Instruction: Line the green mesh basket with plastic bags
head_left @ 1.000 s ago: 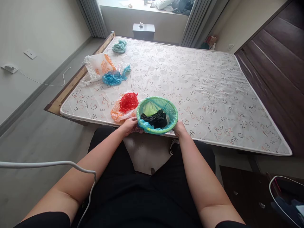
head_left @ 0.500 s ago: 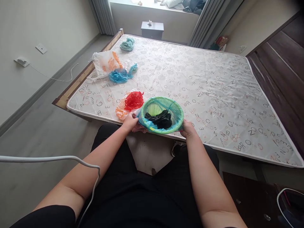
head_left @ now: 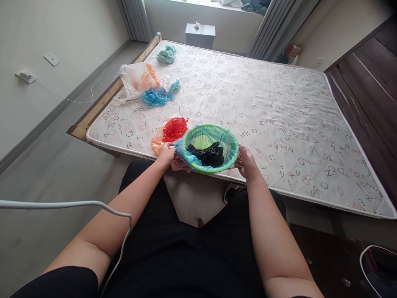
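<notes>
Drawing outward, the left hand (head_left: 166, 155) pinches blue liner (head_left: 179, 145), now spread further left of the green basket (head_left: 217, 170); right hand (head_left: 246, 161) sits opposite, grip unclear.

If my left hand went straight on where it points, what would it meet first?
Probably the blue liner on the green basket; your left hand seems to touch it, though depth is unclear.

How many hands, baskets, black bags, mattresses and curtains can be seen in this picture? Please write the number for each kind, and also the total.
Hands: 2 (left hand, right hand)
Baskets: 1
Black bags: 1
Mattresses: 1
Curtains: 2 (left curtain, right curtain)
Total: 7
</notes>
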Demonstrator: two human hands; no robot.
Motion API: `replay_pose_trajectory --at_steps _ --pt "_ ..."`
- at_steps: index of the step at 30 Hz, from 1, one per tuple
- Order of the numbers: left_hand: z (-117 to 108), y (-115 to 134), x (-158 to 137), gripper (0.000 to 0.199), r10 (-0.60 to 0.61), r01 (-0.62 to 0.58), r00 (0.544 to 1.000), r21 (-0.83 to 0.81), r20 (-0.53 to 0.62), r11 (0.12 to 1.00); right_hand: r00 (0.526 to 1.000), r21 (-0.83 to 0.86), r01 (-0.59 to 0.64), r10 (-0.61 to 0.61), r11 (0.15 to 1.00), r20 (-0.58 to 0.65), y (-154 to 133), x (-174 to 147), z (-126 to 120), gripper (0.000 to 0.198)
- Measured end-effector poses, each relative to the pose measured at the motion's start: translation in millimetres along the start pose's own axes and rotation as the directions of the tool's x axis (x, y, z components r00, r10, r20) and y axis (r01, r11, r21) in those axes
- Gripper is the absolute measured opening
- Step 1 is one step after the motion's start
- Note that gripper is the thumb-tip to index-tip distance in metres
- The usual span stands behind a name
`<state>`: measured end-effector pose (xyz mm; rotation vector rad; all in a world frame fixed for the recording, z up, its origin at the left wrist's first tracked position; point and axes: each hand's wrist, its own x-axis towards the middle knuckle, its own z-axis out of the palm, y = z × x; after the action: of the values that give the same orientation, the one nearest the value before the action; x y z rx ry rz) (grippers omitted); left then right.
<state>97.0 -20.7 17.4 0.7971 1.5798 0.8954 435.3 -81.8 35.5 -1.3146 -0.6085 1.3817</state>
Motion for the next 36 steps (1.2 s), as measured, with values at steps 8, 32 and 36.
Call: replay_pose_trajectory --at_steps 8,32,36 --pt "1.3 12.5 -11.3 0.014 -0.045 0.137 0.967 -0.364 0.251 0.921 0.992 -0.344 0.018 -0.060 0.939 -0.112 5.4 3.1 2.4 0.053" --pt "-13.3 15.9 -15.4 0.035 -0.189 0.312 0.702 -0.057 0.687 0.948 0.980 -0.266 0.169 -0.133 0.949 0.147 2.6 1.0 -9.8 0.047" --pt "-10.6 13.4 -16.7 0.041 -0.205 0.220 0.733 0.059 0.649 0.974 0.980 -0.302 0.168 -0.124 0.938 0.157 1.4 -2.5 -5.5 0.046"
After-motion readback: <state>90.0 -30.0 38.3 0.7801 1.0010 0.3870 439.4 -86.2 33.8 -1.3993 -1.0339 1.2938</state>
